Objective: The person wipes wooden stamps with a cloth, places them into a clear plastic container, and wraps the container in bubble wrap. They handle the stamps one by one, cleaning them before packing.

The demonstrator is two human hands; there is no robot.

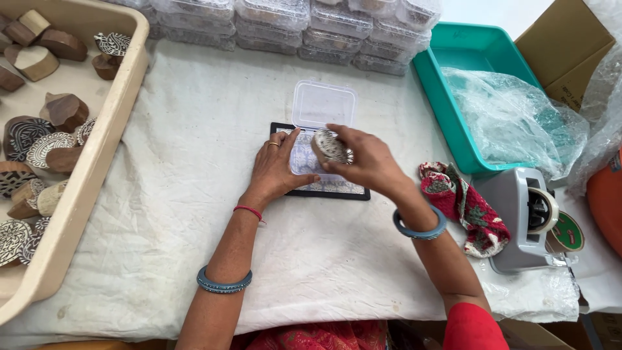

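Carved wooden printing block (332, 146): held in the right hand (363, 162), fingers curled closed around its body, the patterned face turned up and toward the left. It sits over the small clear plastic box (317, 139), whose hinged lid (323, 104) stands open toward the far edge of the table. The grip from the side leaves the carved face unobstructed.

Left hand (277, 170): laid flat, fingers spread and extended, holding nothing. It presses on the left edge of the box and the black-framed printed sheet (324, 185) beneath it, evidently steadying both.

Position: box and sheet lie near the centre of the white cloth (194, 162) that covers the table.

Surroundings: a beige tray (97, 155) of further carved blocks runs along the left edge. Stacked clear boxes (291, 26) line the far edge. A teal bin (447, 97) holding crumpled clear plastic film (512, 123) stands at the far right. A red patterned rag (463, 204) and a grey tape dispenser (525, 217) lie close to the right forearm.

Clearance: open cloth on the left of the box and along the near edge. On the right, rag and dispenser narrow the room. The open lid reaches toward the stacked boxes but is apart from them.
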